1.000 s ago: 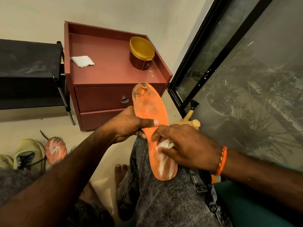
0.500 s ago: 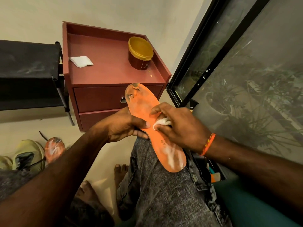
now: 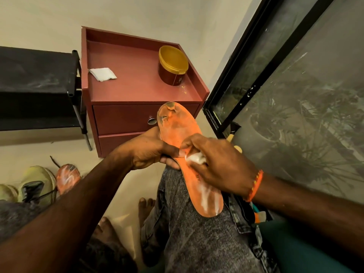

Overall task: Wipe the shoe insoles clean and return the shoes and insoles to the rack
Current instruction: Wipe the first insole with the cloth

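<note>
On the knee, insole: an orange insole lies lengthwise along the person's grey-jeaned thigh, its worn, grey-scuffed toe end pointing up toward the nightstand, its heel end streaked white.
Left hand: the left hand grips the insole's left edge at mid-length, thumb on top, fingers curled beneath.
Right hand: the right hand, with an orange bracelet at the wrist, pinches a small white wipe and presses it onto the insole just beside the left thumb.
Second insole: another orange insole, smeared white, lies on the floor left of the knee, touching a yellow-green sneaker.
Nightstand: a red nightstand with two drawers stands just beyond the held insole's toe.
On the nightstand: a folded white cloth near its left side, a red jar with a yellow lid near its right side, well apart.
Left of the nightstand: a black shoe rack, just beside it.
Right of the nightstand: a black-framed glass door, with potted plants showing through the pane.
</note>
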